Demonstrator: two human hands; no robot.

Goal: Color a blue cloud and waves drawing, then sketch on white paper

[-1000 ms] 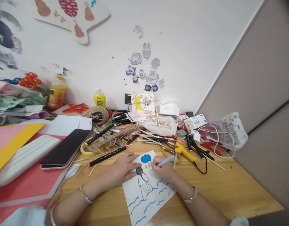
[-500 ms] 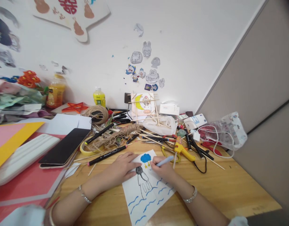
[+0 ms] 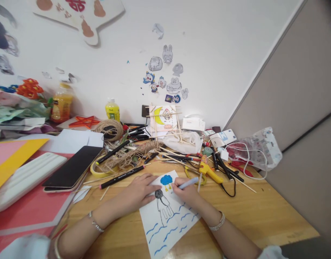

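Note:
A white drawing sheet (image 3: pixel 168 223) lies on the wooden table (image 3: pixel 249 212), showing a blue cloud, a dark-headed figure and blue wave marks. My left hand (image 3: pixel 140 190) rests flat on the sheet's upper left part, fingers stretched out. My right hand (image 3: pixel 185 194) is closed around a light blue marker (image 3: pixel 188 183), its tip on the paper just right of the cloud. Both wrists wear bracelets.
Black markers (image 3: pixel 122 172), twine (image 3: pixel 127 158), a yellow tape roll (image 3: pixel 96 169), a yellow glue gun (image 3: pixel 208 172), bamboo sticks and scissors crowd the table behind the sheet. A phone (image 3: pixel 73 169) and white case (image 3: pixel 25 178) lie left on red paper. Bottles stand by the wall.
The view has drifted slightly; both hands stay on the sheet, the right hand's marker barely shifting beside the cloud.

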